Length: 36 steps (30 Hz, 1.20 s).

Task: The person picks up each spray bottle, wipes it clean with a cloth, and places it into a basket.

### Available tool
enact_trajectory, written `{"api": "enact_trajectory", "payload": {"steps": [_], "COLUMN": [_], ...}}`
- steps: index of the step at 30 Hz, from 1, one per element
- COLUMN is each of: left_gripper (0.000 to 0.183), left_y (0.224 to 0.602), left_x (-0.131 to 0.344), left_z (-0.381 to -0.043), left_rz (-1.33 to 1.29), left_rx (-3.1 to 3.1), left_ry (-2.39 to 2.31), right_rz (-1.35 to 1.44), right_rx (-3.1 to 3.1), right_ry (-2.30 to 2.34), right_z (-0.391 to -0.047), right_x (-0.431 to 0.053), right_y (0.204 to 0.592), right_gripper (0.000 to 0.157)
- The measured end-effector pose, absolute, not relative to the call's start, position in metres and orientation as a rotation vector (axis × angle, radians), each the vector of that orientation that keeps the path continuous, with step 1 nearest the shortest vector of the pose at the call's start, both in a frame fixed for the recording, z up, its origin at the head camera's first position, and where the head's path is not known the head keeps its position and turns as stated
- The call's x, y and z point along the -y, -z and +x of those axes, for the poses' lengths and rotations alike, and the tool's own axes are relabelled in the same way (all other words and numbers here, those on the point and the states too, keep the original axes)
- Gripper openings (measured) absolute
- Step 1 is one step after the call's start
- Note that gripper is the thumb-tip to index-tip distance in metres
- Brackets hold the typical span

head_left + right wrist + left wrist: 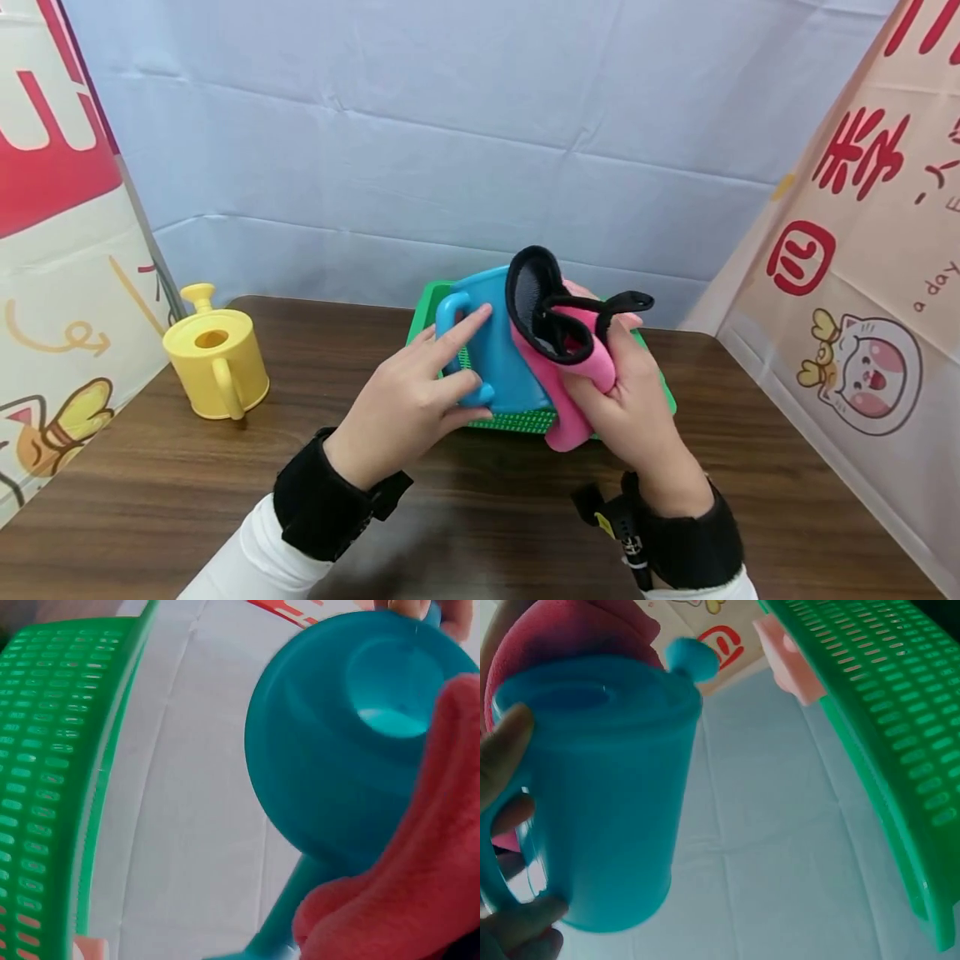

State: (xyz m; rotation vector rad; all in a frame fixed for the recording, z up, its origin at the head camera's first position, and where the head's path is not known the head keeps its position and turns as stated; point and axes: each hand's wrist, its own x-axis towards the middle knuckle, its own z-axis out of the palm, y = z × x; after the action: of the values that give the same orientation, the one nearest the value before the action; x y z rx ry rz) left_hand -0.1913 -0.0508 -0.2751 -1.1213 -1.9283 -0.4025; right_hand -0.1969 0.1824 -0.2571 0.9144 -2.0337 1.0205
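Observation:
My left hand [420,387] grips the handle of a light blue watering can [498,358], with fingers passing through the handle in the left wrist view. The can's spout ends in a round rose [694,660]. My right hand [630,400] holds a crumpled pink fabric pouch [561,408] with a black-edged mouth and a black loop. In the head view the pouch overlaps the right side of the can. Both are held over a green perforated basket [427,308]. Soft and thick, the pink fabric [420,892] partly covers the can's rounded underside [322,742] in the right wrist view.
On the left of the brown wooden table [187,483] stands a yellow watering can [243,367]. A pale pink object [789,660] shows at the basket's edge. Light blue cloth [375,167] hangs behind, and printed sheets [772,383] flank both sides.

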Motion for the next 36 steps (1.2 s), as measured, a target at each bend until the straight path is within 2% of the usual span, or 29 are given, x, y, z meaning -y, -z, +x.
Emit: {"api": "enact_trajectory", "payload": {"steps": [3,9,12,18,22,28,36], "left_gripper": [0.033,0.036,0.037,0.037,0.037,0.038,0.037], "left_y": [0.276,0.274,0.273,0.272,0.273,0.275,0.277], "left_x": [0.052,0.054,0.056,0.054,0.053,0.053,0.049], "left_z": [-0.194,-0.197,-0.196,-0.197,-0.198,-0.197,-0.191], "left_rz": [-1.046,-0.818,-0.75,-0.794,-0.843,-0.867,-0.875], "left_rx": [1.957,1.925,1.907,1.905,1.891,1.878,1.928], "left_ry": [0.434,0.582,0.667,0.698,0.662,0.631,0.706], "right_rz": [0.893,0.877,0.908,0.962,0.958,0.932,0.667], "right_rx": [2.071,2.078,2.046,1.97,1.911,1.905,1.972], "right_ry": [-0.991,-1.078,-1.154,-1.24,-1.276,-1.28,-1.423], "right_z": [-0.198,-0.2,-0.202,-0.204,-0.204,-0.203,-0.186], "right_x": [-0.181,-0.177,-0.17,-0.162,-0.163,-0.164,-0.156], "right_y": [0.26,0.263,0.265,0.268,0.267,0.266,0.264], "right_gripper": [0.036,0.045,0.041,0.049,0.042,0.05,0.04]}}
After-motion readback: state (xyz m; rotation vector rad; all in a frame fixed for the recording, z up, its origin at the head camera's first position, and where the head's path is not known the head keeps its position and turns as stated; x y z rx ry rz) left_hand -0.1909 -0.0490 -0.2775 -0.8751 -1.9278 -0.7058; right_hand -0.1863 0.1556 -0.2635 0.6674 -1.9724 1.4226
